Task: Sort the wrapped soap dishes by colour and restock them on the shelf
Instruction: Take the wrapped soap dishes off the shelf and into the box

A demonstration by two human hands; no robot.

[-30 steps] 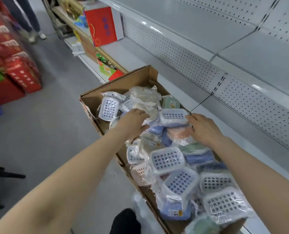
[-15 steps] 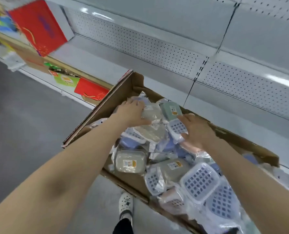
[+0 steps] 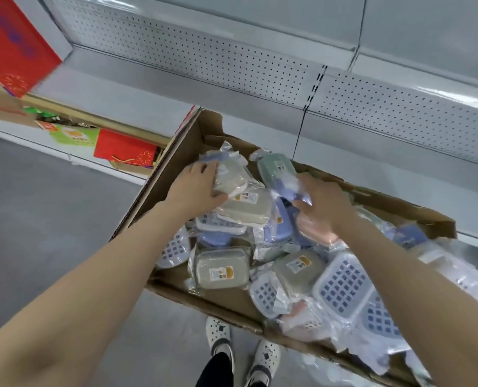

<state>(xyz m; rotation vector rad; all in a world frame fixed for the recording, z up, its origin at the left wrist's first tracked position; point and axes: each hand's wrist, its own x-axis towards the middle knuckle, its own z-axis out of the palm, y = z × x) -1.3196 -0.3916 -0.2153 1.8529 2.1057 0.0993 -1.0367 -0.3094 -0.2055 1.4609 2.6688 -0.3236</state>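
Gripping a beige wrapped soap dish [image 3: 230, 174] just above centre frame, the left hand [image 3: 196, 187] curls round it. The right hand [image 3: 325, 203] pinches a blue wrapped dish [image 3: 286, 188] beside it. These 2 sit atop other wrapped dishes [image 3: 221, 270] in the cardboard box [image 3: 166, 188] below the grey shelf [image 3: 260, 128].

Grey floor [image 3: 51, 205] below, with an open cardboard box [image 3: 159, 191] over it, far edge close against the shelf [image 3: 357, 155]; unclear whether resting on it. In the box, a loose heap of wrapped dishes [image 3: 222, 270]: beige, blue, green, pink, several with white grid tops upward. Shelf of white metal with a dotted back panel [image 3: 204, 60]. Low on the shelving at the left, a red bag [image 3: 125, 148] just beside a green pack [image 3: 73, 135]; higher up, a red carton [image 3: 12, 48].
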